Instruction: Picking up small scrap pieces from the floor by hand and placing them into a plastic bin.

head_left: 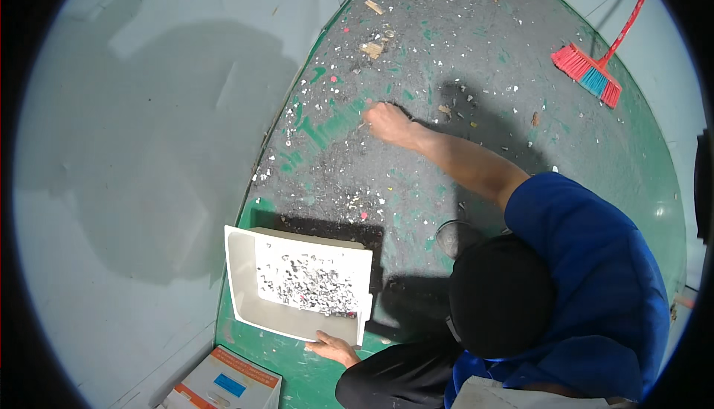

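Observation:
A white plastic bin [245, 282] stands at the lower left, with many small black and white bits scattered over its inside. My left hand [336, 348] grips its near rim, one finger showing over the edge. My right arm reaches far ahead over the grey, worn floor [416, 178]. There my right hand [390, 124] is low at a green streaked patch, its fingers closed. What they hold, if anything, is hidden. White, red and yellowish scraps [372, 50] lie strewn around it.
A broom [587, 74] with red and blue bristles leans at the far right. A pale wall [178, 111] borders the floor on the left. Behind the bin sits a white and orange cardboard box [227, 379]. My dark-trousered leg [401, 375] is beside the bin.

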